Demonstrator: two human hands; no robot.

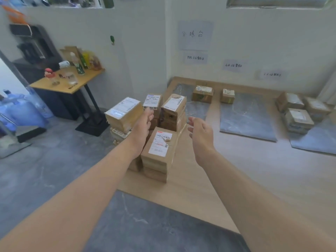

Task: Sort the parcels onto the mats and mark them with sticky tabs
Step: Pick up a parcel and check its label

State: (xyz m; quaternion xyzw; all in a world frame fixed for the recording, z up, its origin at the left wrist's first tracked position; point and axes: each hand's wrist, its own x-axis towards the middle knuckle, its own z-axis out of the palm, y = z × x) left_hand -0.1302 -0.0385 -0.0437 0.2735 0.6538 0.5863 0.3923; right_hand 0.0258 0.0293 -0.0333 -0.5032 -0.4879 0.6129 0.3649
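L hand (143,124), R hand (200,132) outstretched, relaxed

Stacked brown cardboard parcels (160,151) block the pale wooden platform's (200,188) left edge; strip between grey marbled mats (247,122) passable.

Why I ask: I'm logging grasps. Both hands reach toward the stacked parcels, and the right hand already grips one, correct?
Not quite. In the head view the right hand is open, gripping nothing; it and the left hand reach toward the stacked parcels.
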